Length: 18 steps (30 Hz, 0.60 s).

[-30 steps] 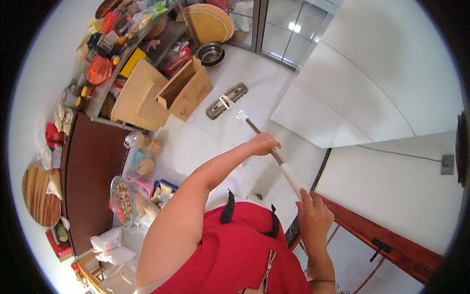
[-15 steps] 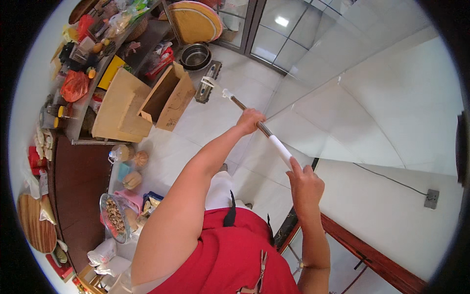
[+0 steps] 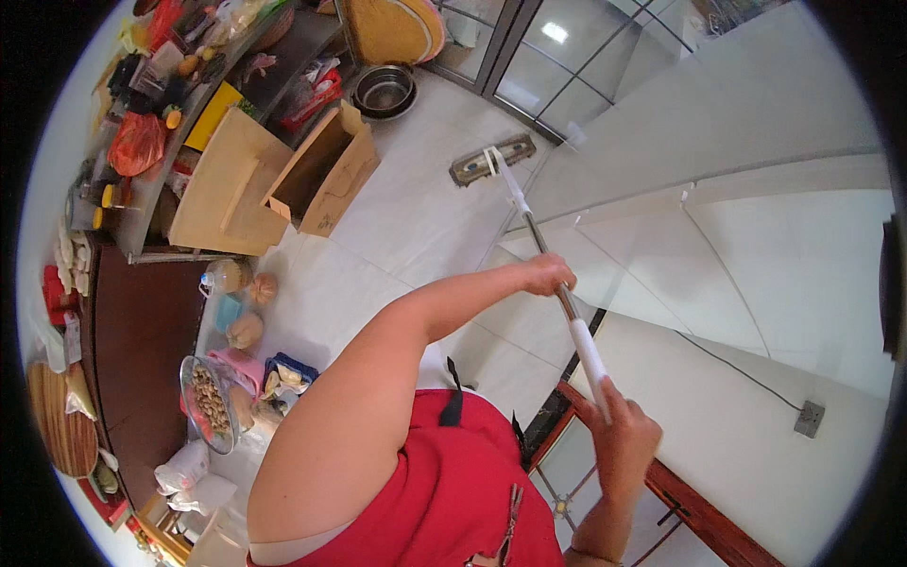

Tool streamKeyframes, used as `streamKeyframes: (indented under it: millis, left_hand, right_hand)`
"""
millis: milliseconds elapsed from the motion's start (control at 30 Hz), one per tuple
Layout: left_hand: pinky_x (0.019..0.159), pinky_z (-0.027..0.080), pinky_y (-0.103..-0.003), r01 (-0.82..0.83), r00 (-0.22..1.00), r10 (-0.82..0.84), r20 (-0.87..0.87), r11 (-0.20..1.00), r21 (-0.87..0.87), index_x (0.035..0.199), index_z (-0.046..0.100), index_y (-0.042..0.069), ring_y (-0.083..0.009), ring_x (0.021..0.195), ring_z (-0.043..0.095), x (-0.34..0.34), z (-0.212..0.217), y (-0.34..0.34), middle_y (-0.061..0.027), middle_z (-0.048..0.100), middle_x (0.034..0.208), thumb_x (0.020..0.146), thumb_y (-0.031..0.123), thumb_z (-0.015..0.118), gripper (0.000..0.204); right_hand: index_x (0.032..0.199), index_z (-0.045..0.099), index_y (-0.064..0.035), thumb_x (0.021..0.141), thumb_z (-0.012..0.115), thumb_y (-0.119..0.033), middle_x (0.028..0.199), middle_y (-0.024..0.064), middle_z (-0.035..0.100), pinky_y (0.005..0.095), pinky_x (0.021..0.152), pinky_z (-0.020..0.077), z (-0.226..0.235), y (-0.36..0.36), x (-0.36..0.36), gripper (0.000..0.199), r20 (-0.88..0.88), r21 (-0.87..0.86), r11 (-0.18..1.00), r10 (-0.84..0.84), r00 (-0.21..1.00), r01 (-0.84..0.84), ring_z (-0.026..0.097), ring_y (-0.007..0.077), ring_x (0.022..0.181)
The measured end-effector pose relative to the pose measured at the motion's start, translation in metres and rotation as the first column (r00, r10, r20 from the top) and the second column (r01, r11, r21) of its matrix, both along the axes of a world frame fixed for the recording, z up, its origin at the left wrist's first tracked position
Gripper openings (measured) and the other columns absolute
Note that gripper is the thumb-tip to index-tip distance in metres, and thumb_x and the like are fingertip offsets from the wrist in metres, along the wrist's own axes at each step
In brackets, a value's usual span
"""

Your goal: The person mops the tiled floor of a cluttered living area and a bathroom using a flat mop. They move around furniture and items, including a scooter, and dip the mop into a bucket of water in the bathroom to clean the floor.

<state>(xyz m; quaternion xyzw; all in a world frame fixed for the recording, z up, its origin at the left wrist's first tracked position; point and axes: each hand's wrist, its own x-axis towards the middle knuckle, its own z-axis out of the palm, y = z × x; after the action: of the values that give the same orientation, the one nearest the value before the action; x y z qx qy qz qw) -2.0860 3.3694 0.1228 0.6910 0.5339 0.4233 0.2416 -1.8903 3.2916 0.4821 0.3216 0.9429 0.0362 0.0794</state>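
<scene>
A flat mop (image 3: 536, 230) with a metal pole and a white grip slants across the view. My left hand (image 3: 549, 274) is wrapped round the bare metal, midway along the pole. Nearer to me, my right hand (image 3: 624, 421) grips the upper end of the white handle. The mop's grey-brown rectangular head (image 3: 470, 170) lies on the pale tiled floor (image 3: 397, 222), close to the glass door and the white panel on the right. A white joint links head and pole.
An open cardboard box (image 3: 337, 180) and metal basins (image 3: 385, 92) stand left of the mop head. Crowded shelves (image 3: 203, 113) line the left wall. Pumpkins (image 3: 246, 331) and a glass bowl of nuts (image 3: 210, 404) are lower left. A wooden door frame (image 3: 718, 529) is lower right.
The mop head has slid right across the floor, away from the basins toward the white panel. Both my hands have shifted right and a little down with the pole, still gripping it.
</scene>
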Motion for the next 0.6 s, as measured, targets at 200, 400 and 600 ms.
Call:
streamKeyframes:
  millis: [200,400,600]
  left_hand:
    - [0.069,0.048,-0.046,-0.039,0.993,0.047,0.113,0.997,-0.07,0.08,0.064,0.014,-0.0302,0.081,0.061,0.031,0.07,-0.036,-0.0055,0.064,0.076,0.071,0.012,0.07,0.011]
    - [0.075,0.045,-0.044,-0.127,0.978,0.147,0.147,0.982,-0.137,0.084,0.062,0.015,-0.0291,0.083,0.059,0.049,0.121,-0.107,-0.0045,0.063,0.078,0.071,0.009,0.069,0.016]
    - [0.078,0.044,-0.042,-0.311,0.944,0.32,0.078,0.945,-0.105,0.094,0.063,0.014,-0.0273,0.087,0.061,0.016,0.115,-0.152,-0.0048,0.063,0.08,0.075,0.011,0.068,0.02]
  right_hand:
    - [0.112,0.068,-0.0169,0.071,0.079,-0.028,0.067,0.0069,0.061,0.0337,0.046,0.0459,0.085,0.001,-0.006,0.043,0.111,-0.095,0.989,0.122,0.986,-0.112,0.061,0.0206,0.053]
    - [0.112,0.07,-0.0142,0.077,0.077,-0.017,0.073,0.0114,0.063,0.0384,0.048,0.0466,0.16,-0.018,-0.021,0.036,0.228,-0.266,0.944,0.259,0.938,-0.196,0.061,0.0283,0.056]
    - [0.109,0.071,-0.0145,0.074,0.077,-0.011,0.063,0.0066,0.053,0.0376,0.043,0.0399,0.144,-0.012,-0.033,0.035,0.033,-0.346,0.86,0.411,0.911,-0.375,0.051,0.0239,0.046]
